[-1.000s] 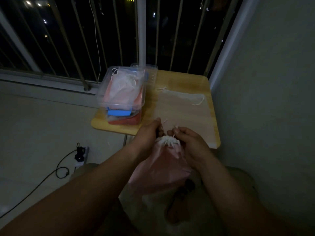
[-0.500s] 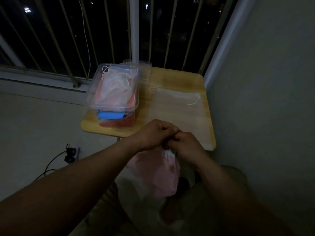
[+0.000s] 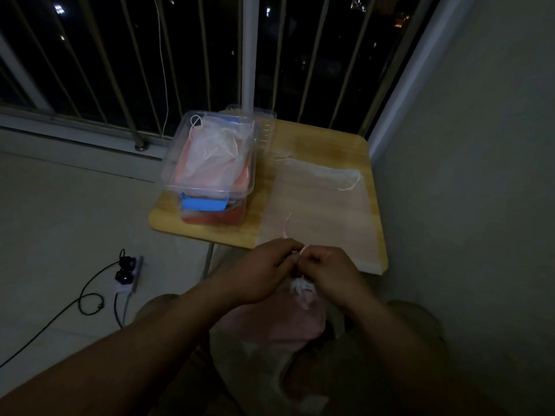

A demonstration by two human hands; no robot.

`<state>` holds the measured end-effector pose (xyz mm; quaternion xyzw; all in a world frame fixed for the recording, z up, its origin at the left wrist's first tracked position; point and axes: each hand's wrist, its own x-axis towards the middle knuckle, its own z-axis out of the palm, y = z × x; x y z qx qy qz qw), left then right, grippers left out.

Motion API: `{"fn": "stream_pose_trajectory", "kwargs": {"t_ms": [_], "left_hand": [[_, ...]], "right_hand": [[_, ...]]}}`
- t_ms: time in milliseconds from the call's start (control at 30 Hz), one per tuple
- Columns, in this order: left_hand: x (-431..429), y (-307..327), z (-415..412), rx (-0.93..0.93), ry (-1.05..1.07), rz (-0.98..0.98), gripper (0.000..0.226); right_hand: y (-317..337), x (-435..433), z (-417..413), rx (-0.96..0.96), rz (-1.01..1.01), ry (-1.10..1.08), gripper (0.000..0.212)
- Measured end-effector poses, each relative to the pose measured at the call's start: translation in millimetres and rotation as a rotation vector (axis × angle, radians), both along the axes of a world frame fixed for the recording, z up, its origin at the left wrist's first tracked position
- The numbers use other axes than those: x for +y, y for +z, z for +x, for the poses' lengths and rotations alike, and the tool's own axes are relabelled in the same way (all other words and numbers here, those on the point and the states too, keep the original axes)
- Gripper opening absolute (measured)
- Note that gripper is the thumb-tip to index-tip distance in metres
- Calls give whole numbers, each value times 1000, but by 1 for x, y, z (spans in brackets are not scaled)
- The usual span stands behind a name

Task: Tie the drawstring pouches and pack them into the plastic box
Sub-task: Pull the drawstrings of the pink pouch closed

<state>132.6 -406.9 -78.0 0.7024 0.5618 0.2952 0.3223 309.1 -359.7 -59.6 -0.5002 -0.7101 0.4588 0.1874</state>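
A pink drawstring pouch (image 3: pixel 295 319) hangs over my lap, its neck gathered into a white bunch. My left hand (image 3: pixel 261 271) and my right hand (image 3: pixel 333 274) meet just above that neck, each pinching the pale drawstring (image 3: pixel 286 228), and one loose end curls up over the table edge. A clear plastic box (image 3: pixel 210 163) with a blue latch stands on the left of the small wooden table (image 3: pixel 318 136), holding several white and pink pouches. Another pale sheer pouch (image 3: pixel 318 199) lies flat on the table's right half.
The box's clear lid (image 3: pixel 265 127) lies behind the box near the window bars (image 3: pixel 249 55). A wall (image 3: pixel 480 175) runs close along the right. A power strip (image 3: pixel 129 273) with black cables sits on the floor to the left.
My hands stay together at the pouch's neck, working the string. A loose end of the drawstring now sticks up above my fingers. The camera has tilted slightly.
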Motion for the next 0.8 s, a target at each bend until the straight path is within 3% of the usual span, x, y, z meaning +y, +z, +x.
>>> {"fn": "stream_pose_trajectory", "kwargs": {"t_ms": [167, 433, 633, 800], "left_hand": [[-1, 11, -1, 112, 5, 43, 40], [2, 19, 3, 276, 48, 150, 11], [-2, 29, 11, 347, 122, 81, 21], [5, 43, 11, -35, 137, -266, 28]], "right_hand": [[8, -2, 0, 65, -17, -46, 21], [12, -4, 9, -30, 97, -42, 28], [12, -4, 12, -35, 158, -86, 14], [18, -3, 13, -35, 175, -44, 16]]}}
